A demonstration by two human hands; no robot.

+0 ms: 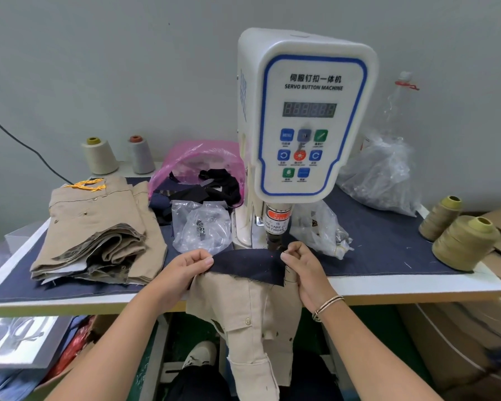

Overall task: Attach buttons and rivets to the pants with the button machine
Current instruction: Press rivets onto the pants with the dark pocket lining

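The left hand (pixel 182 267) is pinching the left end of a dark patch (pixel 250 266), thumb and fingers curled on its edge. The right hand (pixel 301 267) is gripping the right end, fingers curled round the cloth, a bracelet (pixel 329 305) sitting on its wrist. The patch is lying stretched between both hands, directly under the machine (pixel 304 111) head, with a red light dot showing on it. Beneath the patch, the tan pants (pixel 249 319) are hanging off the table (pixel 417 287) edge toward 6 o'clock; a button is showing on them.

At 9 o'clock from the hands, a stack of tan pants (pixel 99 233) is resting on the blue mat (pixel 382 235). At 11 o'clock, a clear bag (pixel 203 227) holding small metal parts is lying just beside the machine base, with a pink bag (pixel 197 166) of dark scraps behind it. Two thread cones (pixel 119 154) are standing at 10 o'clock by the wall. At 3 o'clock, two olive spools (pixel 457 235) are standing near the table's edge, and a crumpled clear bag (pixel 382 172) is sitting at 2 o'clock.
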